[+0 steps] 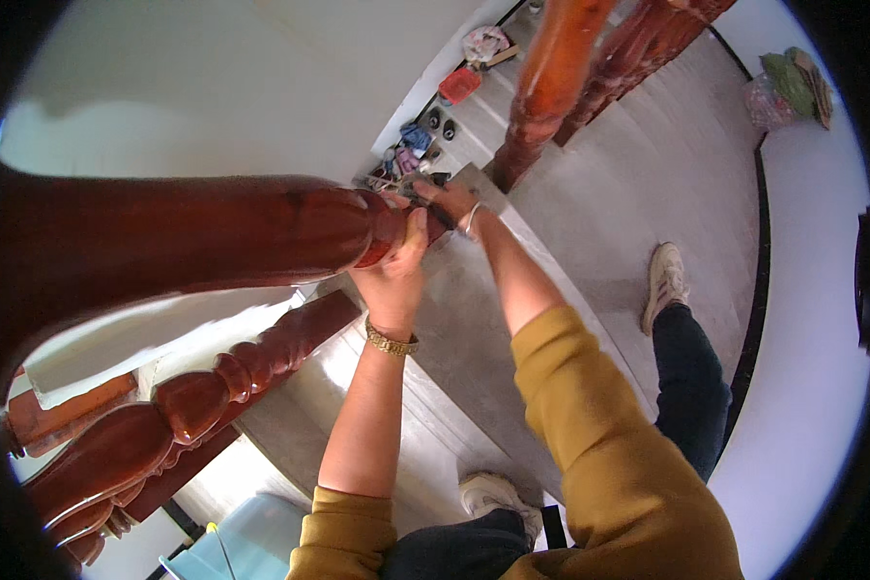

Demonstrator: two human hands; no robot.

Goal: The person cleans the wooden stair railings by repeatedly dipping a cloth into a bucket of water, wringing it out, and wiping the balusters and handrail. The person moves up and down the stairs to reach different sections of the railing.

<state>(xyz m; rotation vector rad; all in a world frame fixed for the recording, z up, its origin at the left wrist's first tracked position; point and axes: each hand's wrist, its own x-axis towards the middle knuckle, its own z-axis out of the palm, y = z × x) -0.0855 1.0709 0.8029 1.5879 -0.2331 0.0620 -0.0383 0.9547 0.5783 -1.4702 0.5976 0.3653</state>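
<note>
A thick, varnished red-brown wooden baluster (225, 228) stretches across from the left and narrows to a turned neck near its lower end. Around that neck my left hand (395, 250) is wrapped, thumb on the near side, a gold-coloured watch band on the wrist. My right hand (453, 201), with a silver-coloured bangle, is at the baluster's lower end, just beyond the left. Something dark and greyish, perhaps a cloth, shows by its fingers; blur hides what it is and whether the hand grips it.
Concrete stair steps (471, 312) lie under my feet. More turned balusters (192, 406) stand lower left, and a wooden post (551, 80) upper right. A light blue bucket (250, 540) is bottom left. Shoes (442, 125) and a red dustpan-like item (460, 85) line the wall.
</note>
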